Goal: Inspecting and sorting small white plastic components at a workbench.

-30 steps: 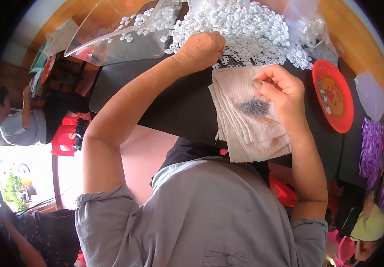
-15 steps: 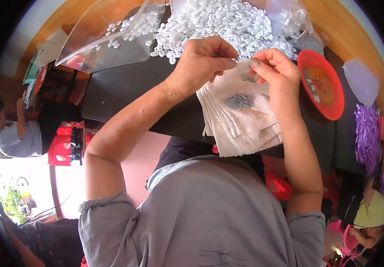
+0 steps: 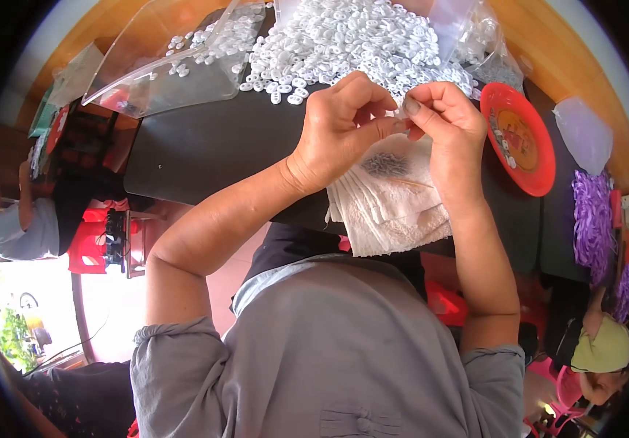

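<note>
Both hands meet above the far part of a folded cream cloth (image 3: 395, 226), close to the near edge of a big heap of small white oval pieces (image 3: 344, 44). My left hand (image 3: 344, 128) has its thumb and fingers closed in a pinch. Fingertip to fingertip with it, my right hand (image 3: 446, 128) pinches too. Whatever sits between the fingertips is too small to make out. On the cloth lies a little pile of thin grey metal bits (image 3: 386, 165), with a thin brownish stick (image 3: 409, 181) beside it.
A clear plastic bin (image 3: 161, 87) lies tipped at the far left, white pieces inside. Right of my hands sits a red plate (image 3: 533, 171) with a few pieces. Purple ribbon-like strips (image 3: 593, 226) hang at the right. Other people sit left (image 3: 26, 226) and right (image 3: 603, 347).
My left hand has moved slightly right and its fingertips now overlap closely with the right hand's. The whole view has shifted a little.
</note>
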`<state>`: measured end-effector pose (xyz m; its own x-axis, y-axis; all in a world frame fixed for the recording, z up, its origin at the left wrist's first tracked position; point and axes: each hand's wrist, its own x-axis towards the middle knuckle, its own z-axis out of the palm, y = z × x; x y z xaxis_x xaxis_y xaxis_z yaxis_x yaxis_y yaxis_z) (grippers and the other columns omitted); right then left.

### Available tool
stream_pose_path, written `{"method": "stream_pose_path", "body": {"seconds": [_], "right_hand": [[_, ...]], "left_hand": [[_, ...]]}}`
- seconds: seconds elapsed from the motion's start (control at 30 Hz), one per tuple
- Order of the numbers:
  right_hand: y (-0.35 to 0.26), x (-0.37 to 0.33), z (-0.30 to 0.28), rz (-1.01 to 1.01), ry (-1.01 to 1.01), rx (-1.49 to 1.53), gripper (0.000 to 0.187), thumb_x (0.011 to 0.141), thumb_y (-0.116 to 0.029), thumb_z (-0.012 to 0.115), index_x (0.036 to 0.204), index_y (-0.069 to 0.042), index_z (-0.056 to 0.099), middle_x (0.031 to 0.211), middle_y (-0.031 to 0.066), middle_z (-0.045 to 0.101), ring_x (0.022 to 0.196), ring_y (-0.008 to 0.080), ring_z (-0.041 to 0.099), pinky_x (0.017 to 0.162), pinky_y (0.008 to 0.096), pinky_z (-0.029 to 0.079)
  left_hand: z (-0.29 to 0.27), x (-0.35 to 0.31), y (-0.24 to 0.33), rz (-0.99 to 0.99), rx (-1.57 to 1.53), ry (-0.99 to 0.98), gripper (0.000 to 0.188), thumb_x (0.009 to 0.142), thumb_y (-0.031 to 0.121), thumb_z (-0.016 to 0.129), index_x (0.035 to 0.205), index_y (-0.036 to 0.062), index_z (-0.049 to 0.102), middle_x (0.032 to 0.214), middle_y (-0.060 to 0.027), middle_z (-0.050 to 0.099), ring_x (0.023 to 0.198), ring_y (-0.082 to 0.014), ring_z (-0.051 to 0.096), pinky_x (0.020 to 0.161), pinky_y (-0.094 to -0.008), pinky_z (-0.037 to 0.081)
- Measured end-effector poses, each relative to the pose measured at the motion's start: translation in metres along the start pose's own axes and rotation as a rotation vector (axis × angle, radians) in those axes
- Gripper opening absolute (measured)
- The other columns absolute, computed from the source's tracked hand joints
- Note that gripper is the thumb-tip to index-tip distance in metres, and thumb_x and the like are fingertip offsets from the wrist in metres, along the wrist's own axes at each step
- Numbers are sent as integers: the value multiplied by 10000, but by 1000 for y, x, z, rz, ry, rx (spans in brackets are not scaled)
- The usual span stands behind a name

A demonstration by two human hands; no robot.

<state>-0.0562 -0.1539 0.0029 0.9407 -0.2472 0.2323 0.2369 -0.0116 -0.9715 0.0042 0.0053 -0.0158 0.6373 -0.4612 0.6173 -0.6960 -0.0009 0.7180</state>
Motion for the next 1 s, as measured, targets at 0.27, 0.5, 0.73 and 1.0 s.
{"method": "stream_pose_path", "body": {"seconds": [0.27, 0.5, 0.73, 1.0], "right_hand": [[-1, -7, 9, 2, 27, -26, 61, 877, -8, 603, 933, 12, 618, 838, 39, 635, 733, 88, 570, 646, 217, 434], [0, -7, 12, -15, 10, -44, 68, 886, -37, 609, 932, 10, 624, 836, 45, 641, 731, 99, 580, 640, 224, 427], [3, -6, 12, -13, -21, -9, 78, 890, -52, 610, 938, 6, 630, 820, 41, 640, 728, 98, 581, 635, 221, 420], [10, -6, 11, -59, -17, -204, 89, 903, -66, 607, 963, -9, 641, 822, 17, 636, 725, 73, 575, 621, 204, 420]], "left_hand": [[7, 0, 0, 179, 191, 76, 255, 677, 39, 796, 837, 34, 598, 764, -68, 583, 635, -187, 580, 545, -289, 483], [5, -2, -5, 87, 132, 87, 158, 776, 56, 753, 852, 23, 619, 747, -34, 593, 590, -106, 566, 533, -234, 472], [-6, 2, -10, -696, -728, 20, 122, 902, 92, 635, 878, -26, 617, 730, -64, 600, 550, -126, 538, 476, -247, 402], [-10, 6, -6, -792, -906, 38, 99, 889, 54, 627, 890, -45, 617, 730, -93, 613, 552, -146, 568, 455, -265, 423]]}}
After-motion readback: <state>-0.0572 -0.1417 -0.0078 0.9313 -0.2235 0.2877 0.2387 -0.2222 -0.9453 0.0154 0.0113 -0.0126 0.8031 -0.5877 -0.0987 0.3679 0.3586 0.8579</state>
